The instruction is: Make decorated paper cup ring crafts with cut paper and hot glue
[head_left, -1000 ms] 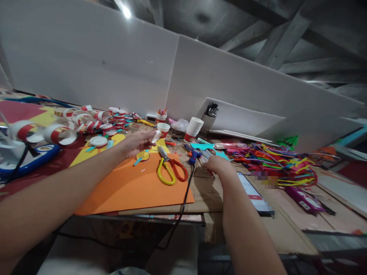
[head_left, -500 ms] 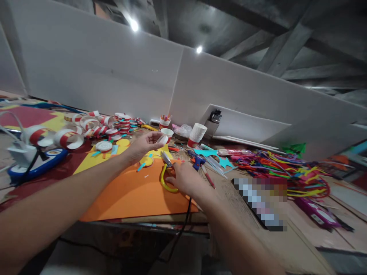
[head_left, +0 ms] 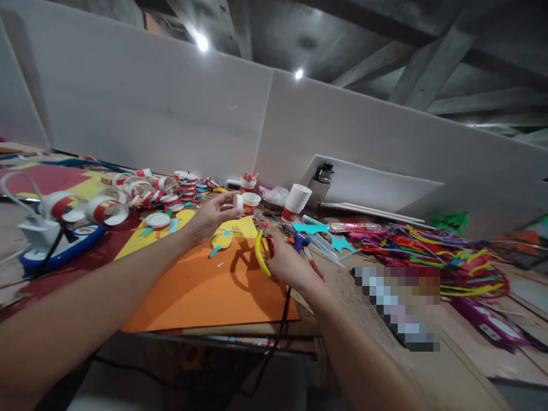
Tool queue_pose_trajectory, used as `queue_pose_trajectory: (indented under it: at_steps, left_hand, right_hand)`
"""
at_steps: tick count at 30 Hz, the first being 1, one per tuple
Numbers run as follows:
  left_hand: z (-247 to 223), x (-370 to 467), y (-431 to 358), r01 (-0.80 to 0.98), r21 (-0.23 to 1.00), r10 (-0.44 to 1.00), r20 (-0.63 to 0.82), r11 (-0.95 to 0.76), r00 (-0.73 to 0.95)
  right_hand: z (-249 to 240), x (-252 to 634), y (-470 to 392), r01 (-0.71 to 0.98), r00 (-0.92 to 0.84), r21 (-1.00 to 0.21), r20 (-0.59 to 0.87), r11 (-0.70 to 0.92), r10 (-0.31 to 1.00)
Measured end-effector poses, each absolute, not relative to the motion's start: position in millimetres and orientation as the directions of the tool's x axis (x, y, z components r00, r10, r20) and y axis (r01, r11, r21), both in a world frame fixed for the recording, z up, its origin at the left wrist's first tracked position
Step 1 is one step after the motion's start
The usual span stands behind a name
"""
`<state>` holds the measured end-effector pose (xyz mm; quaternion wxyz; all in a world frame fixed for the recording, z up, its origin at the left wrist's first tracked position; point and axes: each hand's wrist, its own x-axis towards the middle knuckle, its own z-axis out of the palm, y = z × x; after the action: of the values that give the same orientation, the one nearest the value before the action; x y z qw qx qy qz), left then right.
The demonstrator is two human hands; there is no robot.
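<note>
Pinched in the fingertips of my left hand (head_left: 213, 218) is a small white round piece, like a cut-off paper cup bottom (head_left: 238, 203). My right hand (head_left: 287, 260) is closed on yellow-handled scissors (head_left: 261, 258), whose blades point away from me toward the cup area. Both hands are above an orange sheet (head_left: 192, 294), and the scissors cast a shadow on it. Just beyond the white piece stands a red-and-white paper cup (head_left: 250, 203). A small yellow disc with blue strips (head_left: 221, 244) lies between my arms.
Cut cup rings (head_left: 107, 210) lie at the left beside a blue-and-white power strip (head_left: 71, 248). Stacked paper cups (head_left: 296, 202) and a grey bottle (head_left: 320, 185) stand at the back. A blue glue gun (head_left: 298, 240) and colourful pipe cleaners (head_left: 419, 251) are to the right.
The scissors have risen and turned, with their handles more upright, and moved slightly right. The white piece has tilted upright and shifted a little left in my left fingers.
</note>
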<state>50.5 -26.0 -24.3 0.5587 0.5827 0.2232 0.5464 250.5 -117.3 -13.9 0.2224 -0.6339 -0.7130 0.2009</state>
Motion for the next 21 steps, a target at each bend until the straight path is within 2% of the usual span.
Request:
queue_pose_trajectory:
  at_steps: [2, 5, 9, 12, 15, 18, 21]
  left_hand:
    - [-23, 51, -27, -0.380, 0.890, 0.882, 0.373, -0.252, 0.289]
    - [-22, 51, -29, -0.422, 0.888, 0.911, 0.313, -0.181, 0.268]
    - [-25, 49, -28, -0.368, 0.925, 0.922, 0.224, -0.099, 0.315]
    - [-28, 48, -25, -0.270, 0.963, 0.953, 0.096, -0.016, 0.288]
    - [-29, 46, -22, -0.225, 0.974, 0.966, 0.072, -0.015, 0.248]
    - [-27, 44, -21, -0.150, 0.988, 0.950, 0.068, -0.023, 0.306]
    - [-28, 43, -22, 0.016, 0.999, 0.925, 0.030, -0.039, 0.379]
  right_hand:
    - [-12, 251, -116, 0.712, -0.142, -0.683, 0.087, 0.163, 0.986]
    - [-12, 250, -116, 0.548, -0.134, -0.826, 0.071, 0.133, 0.988]
    - [-17, 249, -112, 0.364, -0.132, -0.930, -0.006, 0.043, 0.991]
    - [-20, 251, -108, 0.254, -0.070, -0.966, -0.062, -0.042, 0.996]
    - [-18, 251, -106, 0.070, -0.049, -0.995, -0.072, -0.069, 0.996]
    - [-11, 248, -107, -0.141, -0.062, -0.990, 0.010, 0.001, 0.998]
    - [-2, 244, -108, -0.241, -0.044, -0.964, 0.123, 0.108, 0.991]
